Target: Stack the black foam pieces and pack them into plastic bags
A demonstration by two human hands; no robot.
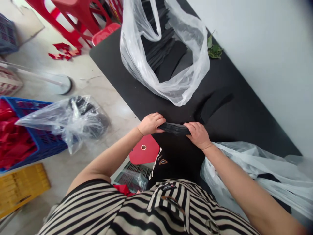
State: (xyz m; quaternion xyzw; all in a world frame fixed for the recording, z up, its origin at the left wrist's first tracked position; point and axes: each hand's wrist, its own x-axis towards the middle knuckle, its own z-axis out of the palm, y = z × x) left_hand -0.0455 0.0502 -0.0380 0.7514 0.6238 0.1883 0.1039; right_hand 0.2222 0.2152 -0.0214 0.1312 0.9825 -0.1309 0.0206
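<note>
My left hand [151, 124] and right hand [198, 135] grasp opposite ends of a bundle of black strips [174, 129]. It curves gently, dull and layered.

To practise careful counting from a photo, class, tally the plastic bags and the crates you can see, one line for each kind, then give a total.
Plastic bags: 3
Crates: 5
Total: 8
</note>
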